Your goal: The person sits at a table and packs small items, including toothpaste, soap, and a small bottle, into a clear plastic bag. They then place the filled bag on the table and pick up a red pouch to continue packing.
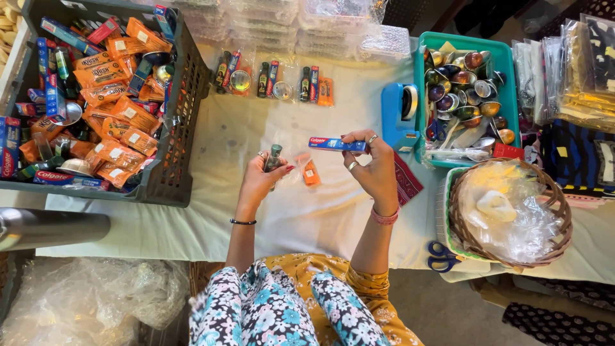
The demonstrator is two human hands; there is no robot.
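Right hand (pixel 371 168): toothpaste box (pixel 337 144) horizontal, pointing left.

Broad surface (pixel 301 218) draped in pale cream cloth, lit evenly and softly, faint creases across the middle. Dark grey slatted crate (pixel 176 122) at left edge, teal tray (pixel 507 64) at upper right, woven wicker basket (pixel 509 221) lined with crinkled clear plastic at right. Blue-handled scissors (pixel 441 256) near the front rim. Below left, heaped clear plastic (pixel 90 301) on the floor. Grey-brown floor (pixel 448 307) beneath the front rim.
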